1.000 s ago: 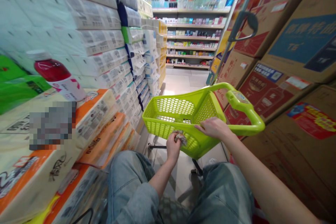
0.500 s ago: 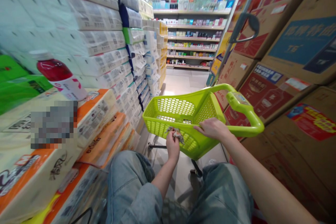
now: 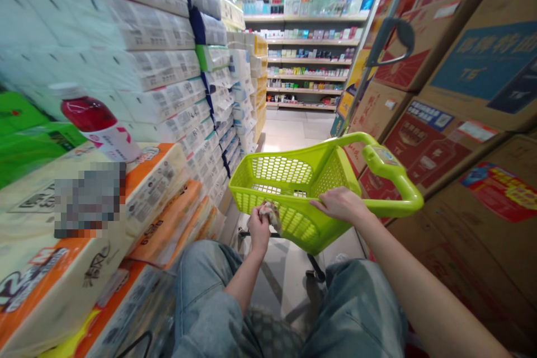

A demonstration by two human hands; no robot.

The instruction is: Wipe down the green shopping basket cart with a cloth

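A lime-green shopping cart (image 3: 300, 226) with perforated sides stands in front of my knees, its handle toward the right. My left hand (image 3: 259, 229) is closed on a crumpled, stained cloth (image 3: 272, 215), which lies against or just in front of the cart's near side wall. My right hand (image 3: 340, 203) grips the cart's near top rim, fingers bent over the edge. Inside the basket only its perforated walls and floor show. Whether the crumpled piece is cloth or paper is hard to tell.
At left, a bottle of red drink (image 3: 98, 123) and a blurred-out object (image 3: 92, 198) rest on tissue packs (image 3: 159, 179). Cardboard boxes (image 3: 474, 72) are stacked at right, beside a metal pole with a grey hook (image 3: 390, 42). Stocked shelves (image 3: 310, 59) stand ahead.
My left hand has moved left along the cart's near side with the crumpled cloth. My right hand has stayed on the rim, and the cart has hardly shifted.
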